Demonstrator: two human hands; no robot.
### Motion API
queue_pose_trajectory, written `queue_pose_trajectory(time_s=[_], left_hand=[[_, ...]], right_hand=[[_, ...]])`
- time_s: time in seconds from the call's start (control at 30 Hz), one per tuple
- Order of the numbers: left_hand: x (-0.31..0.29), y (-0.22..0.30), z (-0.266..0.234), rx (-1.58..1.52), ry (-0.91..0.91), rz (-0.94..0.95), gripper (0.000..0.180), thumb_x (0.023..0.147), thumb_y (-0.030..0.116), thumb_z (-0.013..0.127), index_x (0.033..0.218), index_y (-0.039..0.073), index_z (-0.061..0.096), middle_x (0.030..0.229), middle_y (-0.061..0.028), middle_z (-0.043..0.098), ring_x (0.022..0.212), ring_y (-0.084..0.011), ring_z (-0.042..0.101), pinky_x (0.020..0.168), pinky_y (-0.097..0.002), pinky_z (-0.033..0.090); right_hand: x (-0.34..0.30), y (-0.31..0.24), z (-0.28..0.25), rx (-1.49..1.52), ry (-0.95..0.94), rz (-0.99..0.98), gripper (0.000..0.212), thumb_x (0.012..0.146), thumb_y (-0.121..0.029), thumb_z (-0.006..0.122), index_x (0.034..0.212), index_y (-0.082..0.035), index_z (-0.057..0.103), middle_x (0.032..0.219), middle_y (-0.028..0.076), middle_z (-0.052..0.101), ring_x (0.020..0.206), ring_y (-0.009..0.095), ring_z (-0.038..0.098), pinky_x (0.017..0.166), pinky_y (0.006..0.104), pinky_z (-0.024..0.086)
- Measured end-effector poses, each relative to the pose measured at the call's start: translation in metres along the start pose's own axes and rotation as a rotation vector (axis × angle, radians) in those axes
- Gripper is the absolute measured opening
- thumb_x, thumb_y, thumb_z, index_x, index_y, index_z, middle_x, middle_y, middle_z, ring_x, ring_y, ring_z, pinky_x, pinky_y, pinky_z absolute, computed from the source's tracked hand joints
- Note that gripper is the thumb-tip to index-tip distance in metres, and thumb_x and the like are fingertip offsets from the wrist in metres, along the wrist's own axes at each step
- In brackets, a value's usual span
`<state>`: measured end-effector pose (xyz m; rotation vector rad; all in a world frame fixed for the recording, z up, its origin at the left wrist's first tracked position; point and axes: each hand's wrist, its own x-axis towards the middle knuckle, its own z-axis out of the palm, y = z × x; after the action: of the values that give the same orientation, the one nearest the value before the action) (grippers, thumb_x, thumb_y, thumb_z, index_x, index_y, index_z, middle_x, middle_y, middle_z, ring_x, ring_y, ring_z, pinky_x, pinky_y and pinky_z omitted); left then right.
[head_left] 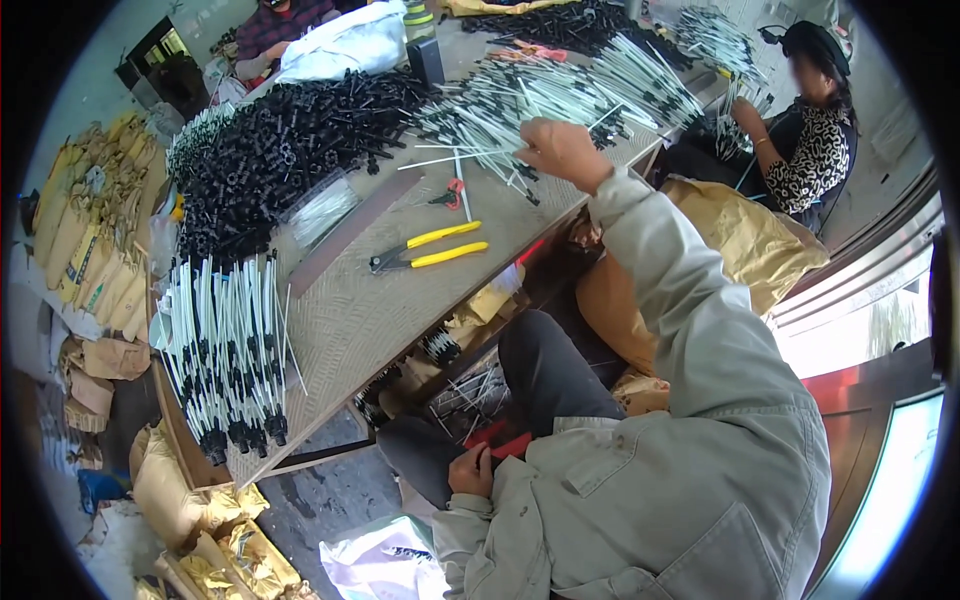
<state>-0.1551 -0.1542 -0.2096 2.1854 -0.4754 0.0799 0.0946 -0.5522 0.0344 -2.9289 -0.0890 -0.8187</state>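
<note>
My right hand (565, 152) reaches over the far right of the table, at the near edge of a pile of thin pale tubes (480, 105) with black ends. Its fingers are curled together; what they hold, if anything, is hidden. My left hand (470, 472) rests low by my lap, fingers curled, and I cannot make out what is in it. Between the piles lie pliers with yellow handles (445, 258) and red-handled scissors (454, 195). A clear bag of thin white strips (325, 212) lies beside a long brown flat bar (350, 232).
A heap of black plastic fittings (290, 140) covers the table's far left. Bundled tubes with black ends (225, 350) lie at the near left corner. A person (810, 140) sits at right handling tubes; another person (275, 35) is at the back. Yellow sacks (740, 235) stand beside me.
</note>
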Motion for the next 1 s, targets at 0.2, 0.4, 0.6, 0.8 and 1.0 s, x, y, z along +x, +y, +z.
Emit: queue_pose_trajectory(time_s=[0.2, 0.4, 0.6, 0.8, 1.0], left_hand=[[0.009, 0.005, 0.0, 0.029, -0.038, 0.004, 0.015, 0.079, 0.018, 0.061, 0.084, 0.005, 0.066, 0.076, -0.0138, 0.064, 0.067, -0.0294, 0.062, 0.062, -0.0359, 0.049], [0.008, 0.007, -0.002, 0.037, -0.041, -0.02, 0.016, 0.078, 0.019, 0.062, 0.085, 0.006, 0.067, 0.076, -0.0141, 0.064, 0.067, -0.03, 0.062, 0.062, -0.0362, 0.05], [0.019, 0.014, 0.02, -0.208, -0.218, -0.25, 0.025, 0.084, 0.027, 0.057, 0.096, 0.007, 0.064, 0.089, -0.014, 0.065, 0.079, -0.0244, 0.064, 0.07, -0.0316, 0.049], [0.104, 0.086, 0.029, -0.72, -0.445, -0.245, 0.047, 0.087, 0.019, 0.053, 0.128, -0.001, 0.04, 0.111, -0.0091, 0.056, 0.094, -0.0182, 0.057, 0.081, -0.028, 0.044], [0.175, 0.119, -0.041, -1.111, -0.255, -0.187, 0.068, 0.089, 0.05, 0.04, 0.134, 0.0, 0.03, 0.127, -0.0192, 0.045, 0.112, -0.0277, 0.05, 0.095, -0.0364, 0.039]], right_hand=[[0.004, 0.015, -0.004, 0.013, -0.062, -0.197, 0.022, 0.077, -0.028, 0.06, 0.082, -0.008, 0.052, 0.082, 0.009, 0.058, 0.068, 0.032, 0.059, 0.055, 0.0432, 0.045], [0.018, -0.001, -0.041, 0.151, 0.408, -0.072, 0.016, 0.079, -0.022, 0.063, 0.085, -0.008, 0.059, 0.076, 0.01, 0.059, 0.06, 0.028, 0.058, 0.052, 0.0339, 0.045], [0.003, -0.021, -0.142, 0.385, 0.712, 0.04, 0.011, 0.085, -0.014, 0.06, 0.083, -0.003, 0.059, 0.06, -0.006, 0.048, 0.053, 0.001, 0.038, 0.044, 0.0176, 0.027], [-0.078, -0.07, -0.175, 1.017, 0.771, 0.059, 0.016, 0.091, -0.014, 0.045, 0.083, -0.002, 0.05, 0.064, 0.004, 0.049, 0.051, 0.006, 0.039, 0.044, 0.0183, 0.03], [-0.181, -0.111, -0.102, 1.58, 0.179, 0.185, 0.018, 0.092, -0.02, 0.047, 0.089, -0.001, 0.048, 0.077, 0.007, 0.053, 0.065, 0.012, 0.051, 0.056, 0.0234, 0.043]])
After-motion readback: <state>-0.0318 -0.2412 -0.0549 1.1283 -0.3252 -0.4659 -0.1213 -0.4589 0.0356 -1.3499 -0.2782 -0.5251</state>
